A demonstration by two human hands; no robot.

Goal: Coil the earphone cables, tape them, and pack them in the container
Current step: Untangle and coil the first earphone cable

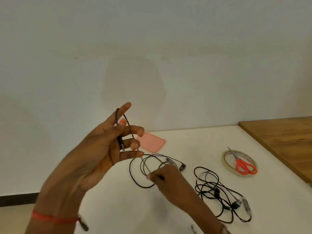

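My left hand [104, 149] is raised above the white table, palm facing me, fingers spread. Its thumb pins the plug end of a black earphone cable [135, 173] against the fingers, and the cable loops over the index finger. The same cable runs down to my right hand [167, 176], which pinches it low over the table. The rest of that cable lies in loose loops with its earbuds [182, 166] beside my right hand. A second black earphone [221, 198] lies tangled to the right. A pink container lid [152, 142] lies flat behind my left hand.
A roll of clear tape [227, 163] lies at the right with red-handled scissors [244, 165] resting across it. A wooden surface [283, 134] borders the white table [118, 200] on the right. A pale wall stands close behind. The table's left edge drops to the floor.
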